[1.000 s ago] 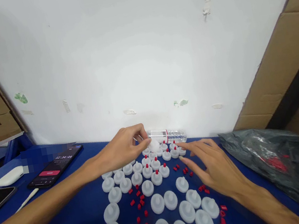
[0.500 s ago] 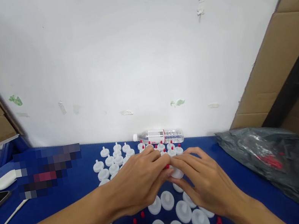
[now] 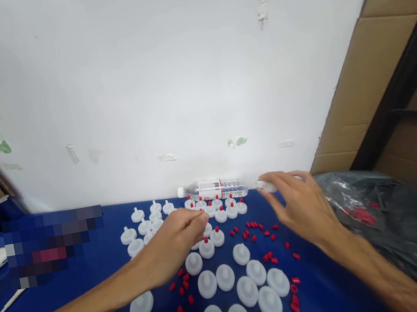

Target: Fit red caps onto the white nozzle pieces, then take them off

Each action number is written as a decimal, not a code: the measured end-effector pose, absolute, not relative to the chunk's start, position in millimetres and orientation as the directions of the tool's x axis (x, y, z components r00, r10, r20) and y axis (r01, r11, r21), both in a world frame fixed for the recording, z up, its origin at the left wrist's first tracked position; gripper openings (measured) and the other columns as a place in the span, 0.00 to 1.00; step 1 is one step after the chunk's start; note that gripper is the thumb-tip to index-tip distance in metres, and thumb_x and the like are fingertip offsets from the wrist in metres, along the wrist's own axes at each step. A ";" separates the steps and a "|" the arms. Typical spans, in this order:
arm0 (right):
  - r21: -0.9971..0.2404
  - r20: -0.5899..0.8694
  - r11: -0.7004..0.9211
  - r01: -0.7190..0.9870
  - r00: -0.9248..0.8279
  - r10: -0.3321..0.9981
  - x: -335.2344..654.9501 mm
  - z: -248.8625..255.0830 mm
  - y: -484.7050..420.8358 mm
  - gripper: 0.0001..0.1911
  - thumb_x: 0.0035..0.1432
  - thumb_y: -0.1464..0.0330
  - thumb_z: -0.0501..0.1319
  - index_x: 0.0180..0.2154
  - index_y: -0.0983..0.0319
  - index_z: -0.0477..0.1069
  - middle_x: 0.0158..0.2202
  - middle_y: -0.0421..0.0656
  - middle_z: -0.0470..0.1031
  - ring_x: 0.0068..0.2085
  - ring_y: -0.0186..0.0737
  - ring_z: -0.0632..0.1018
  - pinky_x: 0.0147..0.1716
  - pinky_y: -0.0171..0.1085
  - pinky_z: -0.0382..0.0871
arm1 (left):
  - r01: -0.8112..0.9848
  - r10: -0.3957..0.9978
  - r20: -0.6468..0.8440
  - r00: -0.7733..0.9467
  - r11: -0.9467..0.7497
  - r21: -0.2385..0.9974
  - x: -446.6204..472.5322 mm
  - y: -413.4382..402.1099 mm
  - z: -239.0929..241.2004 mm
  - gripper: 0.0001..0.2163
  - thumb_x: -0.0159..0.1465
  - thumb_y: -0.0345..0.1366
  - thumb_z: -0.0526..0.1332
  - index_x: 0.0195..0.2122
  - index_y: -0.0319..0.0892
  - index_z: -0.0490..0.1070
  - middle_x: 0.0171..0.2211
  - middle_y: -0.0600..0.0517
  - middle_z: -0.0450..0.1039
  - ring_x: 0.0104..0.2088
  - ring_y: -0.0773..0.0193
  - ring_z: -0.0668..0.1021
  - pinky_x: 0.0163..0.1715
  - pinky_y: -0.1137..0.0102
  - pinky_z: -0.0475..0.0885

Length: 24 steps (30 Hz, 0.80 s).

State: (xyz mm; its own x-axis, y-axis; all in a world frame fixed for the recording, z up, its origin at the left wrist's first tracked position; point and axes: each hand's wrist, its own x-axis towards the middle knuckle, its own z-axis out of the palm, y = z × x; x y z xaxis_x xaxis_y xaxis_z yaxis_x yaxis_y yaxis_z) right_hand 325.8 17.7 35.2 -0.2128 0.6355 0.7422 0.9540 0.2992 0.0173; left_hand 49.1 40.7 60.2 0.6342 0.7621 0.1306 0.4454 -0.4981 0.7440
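Caps (image 3: 232, 291) are spread over the table (image 3: 97, 304) right in front of me, with little plugs (image 3: 260, 230) scattered between them and to their right. A bottle (image 3: 214, 190) lies on its side behind them, along the wall (image 3: 178, 75). My left hand (image 3: 175, 240) is over the middle rows. My right hand (image 3: 301, 204) is just right of the bottle's end, pinching a single cap (image 3: 267, 185). A bag (image 3: 405, 218) sits far right, with cardboard (image 3: 378, 67) behind it.

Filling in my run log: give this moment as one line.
left hand: over white caps | right hand: holds white cap near bottle | red plugs loose
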 end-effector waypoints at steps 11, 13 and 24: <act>-0.098 0.592 0.283 0.954 -0.173 0.787 343.6 12.1 33.8 0.04 0.67 0.66 0.58 0.37 0.57 0.68 0.33 0.40 0.77 0.33 0.44 0.79 0.36 0.40 0.68 | 0.496 0.542 0.231 0.808 -0.838 0.228 53.8 27.7 50.1 0.09 0.74 0.37 0.54 0.49 0.44 0.72 0.44 0.46 0.72 0.45 0.54 0.72 0.39 0.63 0.70; -0.095 0.582 0.285 0.954 -0.179 0.793 344.3 11.1 34.6 0.05 0.67 0.65 0.59 0.37 0.57 0.71 0.38 0.43 0.78 0.37 0.45 0.80 0.38 0.42 0.69 | 0.514 0.547 0.263 0.795 -0.837 0.188 50.1 34.4 52.5 0.11 0.75 0.35 0.51 0.47 0.43 0.73 0.42 0.46 0.72 0.44 0.54 0.72 0.37 0.64 0.70; -0.132 0.546 0.315 0.940 -0.196 0.814 343.6 7.8 35.4 0.13 0.71 0.61 0.57 0.37 0.57 0.76 0.34 0.42 0.81 0.35 0.45 0.81 0.40 0.44 0.69 | 0.587 0.578 0.137 0.805 -0.809 -0.032 39.0 54.4 42.6 0.03 0.69 0.33 0.62 0.37 0.41 0.74 0.36 0.47 0.75 0.39 0.52 0.74 0.28 0.65 0.63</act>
